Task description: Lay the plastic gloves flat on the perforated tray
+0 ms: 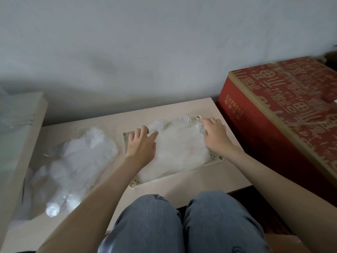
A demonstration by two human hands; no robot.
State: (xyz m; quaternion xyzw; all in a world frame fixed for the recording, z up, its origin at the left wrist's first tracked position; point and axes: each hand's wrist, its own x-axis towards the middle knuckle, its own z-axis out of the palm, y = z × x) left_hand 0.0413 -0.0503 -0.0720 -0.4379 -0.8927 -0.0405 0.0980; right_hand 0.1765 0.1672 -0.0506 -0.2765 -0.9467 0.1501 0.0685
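Observation:
A cream perforated tray [215, 160] lies on the low beige table, right of centre. A stack of clear plastic gloves [179, 152] covers most of it, finger ends toward the far right corner. My left hand [141, 143] presses flat on the stack's left side with fingers spread. My right hand [215, 133] rests on the stack's right side, its fingertips on the glove fingers near the tray's far corner. A loose heap of more plastic gloves [73, 165] lies on the table to the left of the tray.
A red cardboard box [284, 114] stands right of the table, close to the tray. A pale board or box [20, 143] borders the table's left side. A grey wall runs behind. My knees in jeans [182, 225] are at the table's near edge.

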